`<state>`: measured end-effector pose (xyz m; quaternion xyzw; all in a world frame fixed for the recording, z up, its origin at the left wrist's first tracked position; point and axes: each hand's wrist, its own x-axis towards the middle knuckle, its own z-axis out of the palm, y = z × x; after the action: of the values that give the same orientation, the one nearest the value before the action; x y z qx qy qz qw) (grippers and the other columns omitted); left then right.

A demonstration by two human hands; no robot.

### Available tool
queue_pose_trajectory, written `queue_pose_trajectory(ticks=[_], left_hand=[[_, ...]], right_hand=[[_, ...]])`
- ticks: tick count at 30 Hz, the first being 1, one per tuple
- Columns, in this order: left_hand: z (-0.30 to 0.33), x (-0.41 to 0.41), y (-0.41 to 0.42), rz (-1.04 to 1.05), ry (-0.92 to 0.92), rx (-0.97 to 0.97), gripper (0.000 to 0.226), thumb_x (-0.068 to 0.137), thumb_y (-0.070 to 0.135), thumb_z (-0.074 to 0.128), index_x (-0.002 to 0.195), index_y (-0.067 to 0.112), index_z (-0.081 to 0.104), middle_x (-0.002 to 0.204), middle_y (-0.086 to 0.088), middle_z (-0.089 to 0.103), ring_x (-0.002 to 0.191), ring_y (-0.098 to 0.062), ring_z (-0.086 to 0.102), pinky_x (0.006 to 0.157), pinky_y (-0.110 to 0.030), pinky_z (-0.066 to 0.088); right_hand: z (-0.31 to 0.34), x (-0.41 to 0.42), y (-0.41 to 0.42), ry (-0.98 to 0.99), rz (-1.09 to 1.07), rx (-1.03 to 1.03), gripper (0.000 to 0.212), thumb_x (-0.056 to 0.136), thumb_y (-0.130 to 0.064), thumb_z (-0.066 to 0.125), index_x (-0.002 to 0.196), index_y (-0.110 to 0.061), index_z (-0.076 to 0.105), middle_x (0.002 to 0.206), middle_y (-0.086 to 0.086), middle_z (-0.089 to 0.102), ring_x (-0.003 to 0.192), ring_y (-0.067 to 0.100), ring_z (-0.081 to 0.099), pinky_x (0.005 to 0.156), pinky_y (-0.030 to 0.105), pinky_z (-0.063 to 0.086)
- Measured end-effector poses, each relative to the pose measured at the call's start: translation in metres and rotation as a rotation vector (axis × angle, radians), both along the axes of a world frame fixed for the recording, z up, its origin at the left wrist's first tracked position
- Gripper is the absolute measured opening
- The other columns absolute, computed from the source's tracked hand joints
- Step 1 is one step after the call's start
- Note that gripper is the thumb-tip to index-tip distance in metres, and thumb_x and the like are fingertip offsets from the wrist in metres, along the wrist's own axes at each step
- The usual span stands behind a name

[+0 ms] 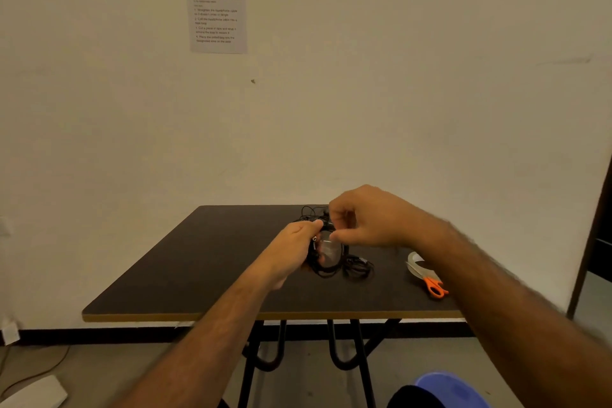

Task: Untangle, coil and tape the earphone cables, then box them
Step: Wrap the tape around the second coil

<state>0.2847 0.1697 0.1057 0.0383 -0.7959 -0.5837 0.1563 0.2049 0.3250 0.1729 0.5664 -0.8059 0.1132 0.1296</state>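
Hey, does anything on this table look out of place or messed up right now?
Mostly no. A loose tangle of black cable lies uncoiled at the far edge of the table, behind the coil that the left hand grips and the right hand pinches. The scissors lie flat, undamaged.

- A dark square table (198,275) on black metal legs stood at centre frame against a cream wall (397,76).
- A printed sheet (217,5) hung upper left.
- Grey floor (99,361) lay below.
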Motion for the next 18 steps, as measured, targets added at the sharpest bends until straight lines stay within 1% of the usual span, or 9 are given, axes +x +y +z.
queue_pose_trajectory(ticks=[3, 5, 7, 9, 13, 15, 18], left_hand=[[0.003, 0.0, 0.003, 0.006, -0.007, -0.062, 0.039, 0.106, 0.037, 0.037, 0.075, 0.018, 0.052, 0.071, -0.001, 0.058, 0.064, -0.011, 0.059, 0.07, -0.031, 0.043], [0.004, 0.0, 0.002, 0.01, -0.013, -0.088, 0.038, 0.105, 0.037, 0.037, 0.075, 0.017, 0.05, 0.07, -0.002, 0.056, 0.063, -0.01, 0.057, 0.068, -0.031, 0.042], [0.004, -0.001, 0.002, 0.009, -0.015, -0.1, 0.039, 0.105, 0.036, 0.036, 0.075, 0.017, 0.051, 0.07, -0.002, 0.054, 0.065, -0.011, 0.057, 0.069, -0.031, 0.042], [0.005, -0.001, 0.002, 0.013, -0.011, -0.115, 0.04, 0.106, 0.035, 0.036, 0.073, 0.018, 0.051, 0.07, -0.001, 0.054, 0.063, -0.011, 0.056, 0.069, -0.029, 0.042], [0.006, -0.001, 0.003, 0.029, -0.007, -0.12, 0.04, 0.106, 0.033, 0.037, 0.072, 0.017, 0.051, 0.068, 0.001, 0.054, 0.057, -0.008, 0.055, 0.062, -0.026, 0.04], [0.008, 0.0, 0.004, 0.024, -0.004, -0.116, 0.041, 0.106, 0.033, 0.037, 0.071, 0.017, 0.051, 0.067, 0.001, 0.054, 0.057, -0.008, 0.056, 0.061, -0.025, 0.04], [0.009, 0.001, 0.006, 0.016, -0.008, -0.12, 0.041, 0.106, 0.033, 0.036, 0.07, 0.018, 0.05, 0.066, 0.001, 0.053, 0.057, -0.008, 0.056, 0.061, -0.024, 0.041]], right_hand=[[0.0, 0.0, -0.002, 0.094, -0.02, 0.035, 0.026, 0.083, -0.03, 0.067, 0.066, -0.03, 0.046, 0.072, -0.007, 0.057, 0.069, 0.011, 0.054, 0.061, 0.025, 0.043], [-0.002, 0.001, -0.003, 0.16, -0.029, 0.029, 0.026, 0.084, -0.031, 0.066, 0.069, -0.028, 0.045, 0.073, -0.007, 0.056, 0.069, 0.012, 0.052, 0.06, 0.025, 0.041], [-0.004, 0.001, -0.004, 0.208, -0.034, 0.012, 0.023, 0.085, -0.033, 0.066, 0.074, -0.024, 0.048, 0.075, -0.007, 0.055, 0.071, 0.013, 0.051, 0.061, 0.027, 0.041], [-0.005, 0.0, -0.004, 0.221, -0.035, 0.0, 0.022, 0.085, -0.034, 0.066, 0.077, -0.022, 0.05, 0.075, -0.008, 0.054, 0.072, 0.013, 0.051, 0.062, 0.027, 0.042], [-0.006, -0.002, -0.006, 0.231, -0.033, -0.01, 0.024, 0.086, -0.033, 0.066, 0.076, -0.025, 0.046, 0.074, -0.01, 0.05, 0.071, 0.013, 0.05, 0.062, 0.026, 0.041], [-0.007, -0.003, -0.006, 0.249, -0.038, -0.01, 0.023, 0.087, -0.034, 0.065, 0.077, -0.025, 0.046, 0.076, -0.01, 0.05, 0.072, 0.012, 0.05, 0.061, 0.025, 0.04], [-0.01, -0.004, -0.007, 0.275, -0.039, -0.039, 0.021, 0.088, -0.035, 0.064, 0.08, -0.024, 0.048, 0.079, -0.01, 0.051, 0.072, 0.012, 0.051, 0.062, 0.027, 0.044]])
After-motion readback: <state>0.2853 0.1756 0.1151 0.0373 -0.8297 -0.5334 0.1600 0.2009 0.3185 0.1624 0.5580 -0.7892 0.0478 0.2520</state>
